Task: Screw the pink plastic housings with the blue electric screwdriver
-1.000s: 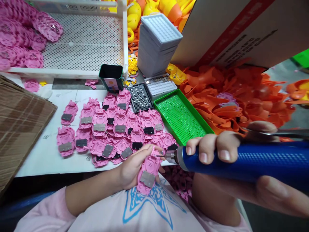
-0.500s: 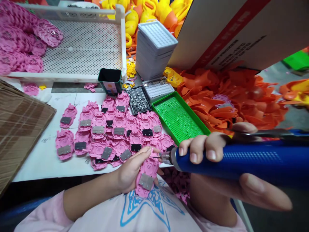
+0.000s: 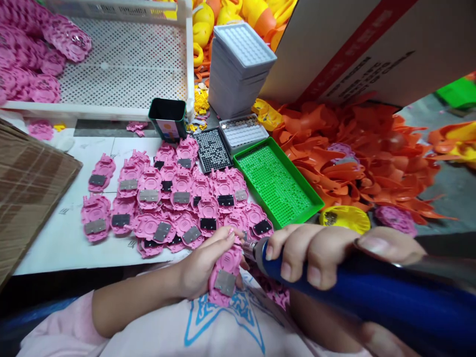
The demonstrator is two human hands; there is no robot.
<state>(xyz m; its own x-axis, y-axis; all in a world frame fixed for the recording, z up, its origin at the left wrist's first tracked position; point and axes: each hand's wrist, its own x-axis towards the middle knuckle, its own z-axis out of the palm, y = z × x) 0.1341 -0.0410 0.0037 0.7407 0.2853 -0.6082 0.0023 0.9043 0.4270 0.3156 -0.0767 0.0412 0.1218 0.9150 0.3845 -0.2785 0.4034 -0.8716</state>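
The right hand (image 3: 316,253) curls its fingers around a blue screwdriver (image 3: 368,302), its bit at the upper end of a pink casing (image 3: 227,260). The left hand (image 3: 201,265) grips that casing between thumb and fingers, just in front of the near edge of the white tabletop (image 3: 48,248). Past that edge, other casings (image 3: 182,184) with plates lie in rough rows, a green tray (image 3: 295,171) to their right. A white crate (image 3: 111,109) lines the far edge.

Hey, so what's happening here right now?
The person's left hand holds a pink plastic part with a grey metal plate. The right hand grips a blue cylindrical driver, its thin tip at the part's upper end. Similar pink plastic pieces lie on the white tabletop, near a green rectangular tray.
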